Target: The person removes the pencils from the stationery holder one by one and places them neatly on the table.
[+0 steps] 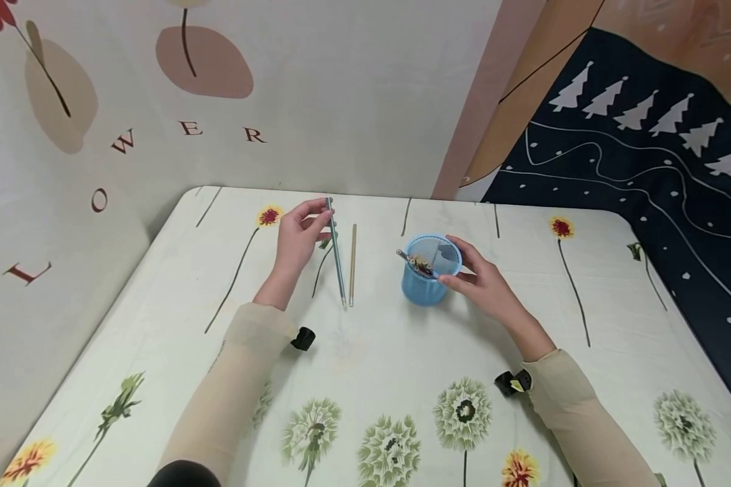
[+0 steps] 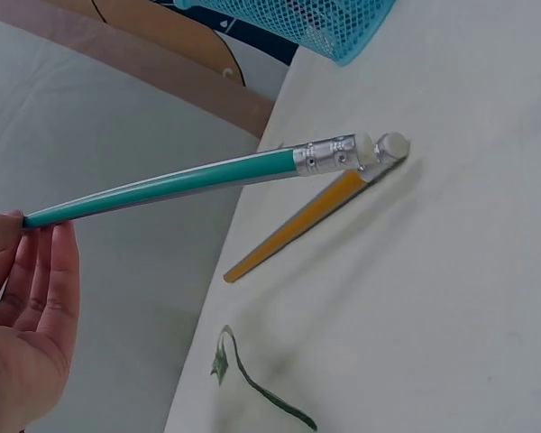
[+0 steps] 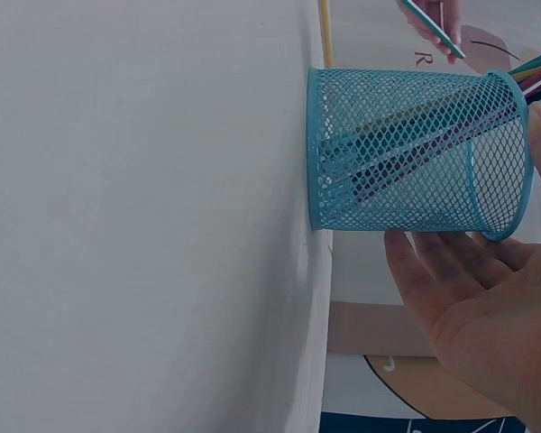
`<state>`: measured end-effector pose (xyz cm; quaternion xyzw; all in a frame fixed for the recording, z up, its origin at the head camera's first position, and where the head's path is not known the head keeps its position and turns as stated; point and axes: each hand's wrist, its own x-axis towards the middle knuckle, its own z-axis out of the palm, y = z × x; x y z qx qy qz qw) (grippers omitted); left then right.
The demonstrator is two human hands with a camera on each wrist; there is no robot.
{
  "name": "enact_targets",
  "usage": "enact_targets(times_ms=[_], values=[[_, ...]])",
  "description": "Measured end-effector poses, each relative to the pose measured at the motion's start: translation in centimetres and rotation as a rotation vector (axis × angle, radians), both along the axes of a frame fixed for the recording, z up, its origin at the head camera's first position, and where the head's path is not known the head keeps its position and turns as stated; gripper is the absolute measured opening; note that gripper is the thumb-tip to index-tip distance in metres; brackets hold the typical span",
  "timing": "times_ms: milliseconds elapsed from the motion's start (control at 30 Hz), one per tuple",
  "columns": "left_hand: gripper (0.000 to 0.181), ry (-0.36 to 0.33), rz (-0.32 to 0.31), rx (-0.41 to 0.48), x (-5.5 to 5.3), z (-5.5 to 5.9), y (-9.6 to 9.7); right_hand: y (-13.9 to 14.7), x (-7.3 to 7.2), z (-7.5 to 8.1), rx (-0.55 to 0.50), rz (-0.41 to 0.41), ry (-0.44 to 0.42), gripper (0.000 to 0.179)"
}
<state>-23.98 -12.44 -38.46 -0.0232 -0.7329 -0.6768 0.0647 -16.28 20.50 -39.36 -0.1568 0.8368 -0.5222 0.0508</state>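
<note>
In the head view my left hand (image 1: 300,233) pinches a teal pencil (image 1: 338,260) near its far end, between thumb and fingers. Its silver ferrule and white eraser (image 2: 364,152) point away from the hand in the left wrist view. Just right of it, a yellow pencil (image 1: 353,264) lies on the table. My right hand (image 1: 489,283) grips a light blue mesh pencil cup (image 1: 422,292) from its right side, thumb at the rim and fingers around the far side. Several pencils (image 1: 423,265) lean inside the cup, which stands upright on the table.
A white cloth with printed flowers and dandelions covers the table (image 1: 378,365). Behind it hangs a pale printed curtain (image 1: 353,101), with a dark blue section showing white trees (image 1: 633,108) at the right.
</note>
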Motion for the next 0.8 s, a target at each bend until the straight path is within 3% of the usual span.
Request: enact_targets(times_ms=[533,800], values=[[0.038,-0.15,0.041,-0.141,-1.3,-1.5,-0.2,0.0,0.1,0.1,0.003,-0.006,-0.01,0.071],[0.04,-0.222,0.021,-0.217,-2.1,-2.1,0.0,-0.1,0.1,0.1,0.004,-0.007,-0.012,0.072]])
